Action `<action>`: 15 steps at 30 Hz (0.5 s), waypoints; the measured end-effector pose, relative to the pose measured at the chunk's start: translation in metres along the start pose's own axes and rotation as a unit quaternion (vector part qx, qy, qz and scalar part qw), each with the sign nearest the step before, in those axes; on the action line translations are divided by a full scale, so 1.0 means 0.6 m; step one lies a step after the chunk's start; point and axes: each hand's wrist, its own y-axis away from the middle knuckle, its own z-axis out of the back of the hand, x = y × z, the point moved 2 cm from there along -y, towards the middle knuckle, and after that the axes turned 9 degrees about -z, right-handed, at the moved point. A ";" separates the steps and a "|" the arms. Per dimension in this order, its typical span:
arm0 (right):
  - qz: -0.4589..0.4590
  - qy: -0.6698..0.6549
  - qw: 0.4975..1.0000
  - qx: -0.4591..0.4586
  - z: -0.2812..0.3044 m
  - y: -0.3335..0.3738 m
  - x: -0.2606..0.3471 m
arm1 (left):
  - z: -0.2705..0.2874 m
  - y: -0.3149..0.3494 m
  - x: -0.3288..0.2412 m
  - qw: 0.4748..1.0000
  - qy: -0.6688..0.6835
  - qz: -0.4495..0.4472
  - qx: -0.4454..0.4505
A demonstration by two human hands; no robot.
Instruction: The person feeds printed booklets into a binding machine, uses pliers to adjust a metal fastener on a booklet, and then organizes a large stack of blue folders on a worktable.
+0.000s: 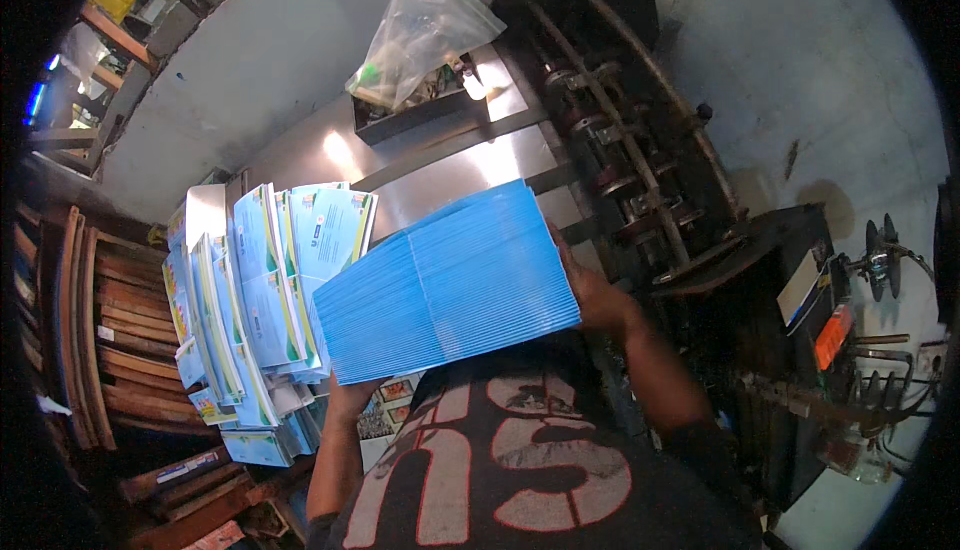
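Gripping blue paper stack (450,275) between left hand (355,392) and right hand (598,295), holding it at the near side of the tabletop (415,195), apparently mid-handling, beside printed bundles (265,295) already piled toward its left edge, remaining count unclear.

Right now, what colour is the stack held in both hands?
The stack is blue, with fine paler lines; head view.

The stack of blue sheets (470,275) shows closely stepped edges and a pale central line; it lies aslant between left hand (354,391), near-left corner, and right hand (600,295), right edge.
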 end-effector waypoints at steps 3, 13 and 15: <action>0.008 0.006 1.000 0.020 0.001 0.001 -0.014 | 0.000 -0.006 0.001 0.996 -0.060 -0.056 0.020; 0.022 0.147 0.989 -0.021 -0.013 -0.008 -0.040 | 0.009 -0.005 0.076 0.998 -0.036 -0.038 0.021; 0.037 0.128 0.991 -0.021 -0.013 -0.007 -0.044 | 0.010 -0.004 0.060 0.992 -0.097 -0.077 0.031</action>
